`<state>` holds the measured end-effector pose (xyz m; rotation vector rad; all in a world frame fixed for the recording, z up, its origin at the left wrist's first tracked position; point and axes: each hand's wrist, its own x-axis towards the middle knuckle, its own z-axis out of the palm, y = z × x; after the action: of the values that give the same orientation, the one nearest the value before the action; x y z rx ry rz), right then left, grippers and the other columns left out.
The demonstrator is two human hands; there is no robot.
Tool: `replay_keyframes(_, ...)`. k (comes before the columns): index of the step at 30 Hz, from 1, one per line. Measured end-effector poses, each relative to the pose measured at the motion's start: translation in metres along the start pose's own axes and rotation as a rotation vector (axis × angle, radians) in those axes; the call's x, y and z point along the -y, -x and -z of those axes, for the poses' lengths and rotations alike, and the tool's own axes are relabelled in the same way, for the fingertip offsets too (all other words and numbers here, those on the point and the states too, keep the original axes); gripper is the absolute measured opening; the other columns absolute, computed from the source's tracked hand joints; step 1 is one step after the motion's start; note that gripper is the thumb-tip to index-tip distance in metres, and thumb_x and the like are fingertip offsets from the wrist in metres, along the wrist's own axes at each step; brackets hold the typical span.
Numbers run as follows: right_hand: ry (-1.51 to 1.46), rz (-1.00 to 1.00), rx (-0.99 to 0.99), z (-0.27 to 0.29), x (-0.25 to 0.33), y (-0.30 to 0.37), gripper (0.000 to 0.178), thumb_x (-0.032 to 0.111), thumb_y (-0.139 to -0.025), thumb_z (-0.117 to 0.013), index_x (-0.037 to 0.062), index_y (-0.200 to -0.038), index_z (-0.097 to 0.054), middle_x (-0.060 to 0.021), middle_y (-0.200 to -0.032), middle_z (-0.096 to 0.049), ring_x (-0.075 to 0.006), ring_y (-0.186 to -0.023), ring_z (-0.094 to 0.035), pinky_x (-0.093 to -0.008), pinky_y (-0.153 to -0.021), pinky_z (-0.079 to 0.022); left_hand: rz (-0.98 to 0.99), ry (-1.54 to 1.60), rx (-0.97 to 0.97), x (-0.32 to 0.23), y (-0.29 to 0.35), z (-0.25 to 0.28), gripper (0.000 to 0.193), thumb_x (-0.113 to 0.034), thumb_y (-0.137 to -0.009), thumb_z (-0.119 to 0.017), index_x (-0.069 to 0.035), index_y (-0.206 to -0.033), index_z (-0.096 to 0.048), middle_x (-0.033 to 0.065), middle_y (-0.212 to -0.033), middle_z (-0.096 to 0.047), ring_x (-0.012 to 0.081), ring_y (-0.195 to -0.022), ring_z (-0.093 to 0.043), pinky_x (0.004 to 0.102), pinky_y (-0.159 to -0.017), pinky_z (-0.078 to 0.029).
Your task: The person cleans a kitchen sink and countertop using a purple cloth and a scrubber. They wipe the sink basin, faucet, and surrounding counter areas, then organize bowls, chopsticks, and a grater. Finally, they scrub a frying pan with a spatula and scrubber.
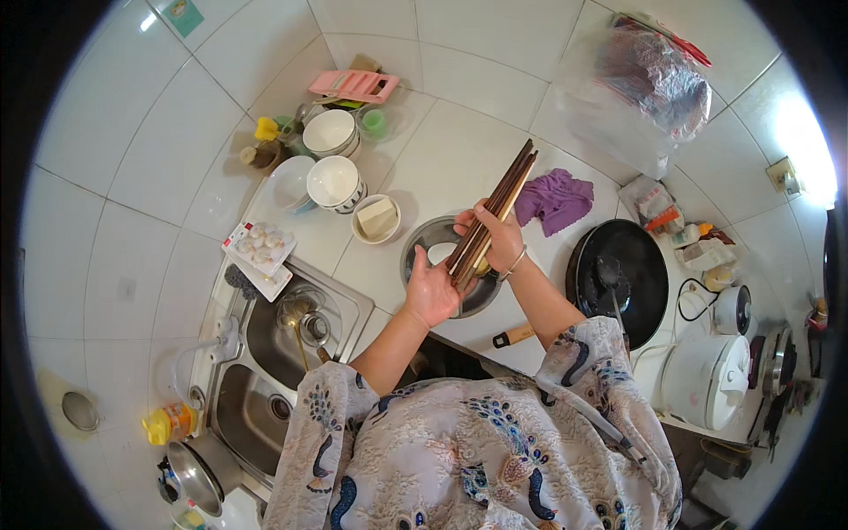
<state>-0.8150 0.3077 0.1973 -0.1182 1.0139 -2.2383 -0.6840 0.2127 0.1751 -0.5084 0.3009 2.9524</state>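
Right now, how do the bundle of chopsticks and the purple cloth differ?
Place: the bundle of chopsticks is held up in the right hand, its lower ends at the left hand, while the purple cloth lies on the counter.
Shape: the chopsticks are straight and slim; the cloth is crumpled.
Colour: the chopsticks mix dark brown and pale; the cloth is purple throughout.
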Motion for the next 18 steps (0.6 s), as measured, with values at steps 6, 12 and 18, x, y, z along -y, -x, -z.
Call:
replay_keyframes(6, 0.108, -0.077, -0.038, -0.003, -0.027, 0.008, 0.012, 0.007, -0.084, -0.057, 0.004, -0.092, -0.05, -0.0117, -0.08, -0.061, -0.0227, -0.074, -0.062, -0.0346, -0.069, -0.053, -0.175, 0.072, -0.246, 0.006, 0.0, 0.01, 0.087, -0.073, -0.082, -0.027, 0.003, -0.124, -0.04, 0.016, -0.116, -0.053, 0.0278, -0.107, -0.051, 0.0403, -0.095, -0.038)
replay_keyframes(12, 0.316, -0.02, -0.089, -0.006, -0.02, -0.005, 0.011, 0.01, -0.086, -0.056, -0.0001, -0.086, -0.052, -0.01, -0.068, -0.06, -0.0191, -0.062, -0.061, -0.0307, -0.058, -0.051, -0.199, -0.051, -0.346, -0.01, 0.001, 0.029, 0.087, -0.07, -0.084, -0.029, 0.0, -0.136, -0.027, 0.0195, -0.134, -0.037, 0.029, -0.123, -0.036, 0.0408, -0.104, -0.027)
replay_keyframes(18, 0.758, -0.498, 0.258, 0.042, -0.013, -0.012, 0.014, 0.013, -0.085, -0.059, 0.0, -0.084, -0.054, -0.0116, -0.069, -0.06, -0.0198, -0.058, -0.061, -0.0332, -0.055, -0.053, -0.367, -0.458, -0.442, -0.053, 0.018, 0.031, 0.079, -0.063, -0.088, -0.031, -0.006, -0.141, -0.023, 0.0193, -0.144, -0.024, 0.0287, -0.133, -0.023, 0.0433, -0.106, -0.019)
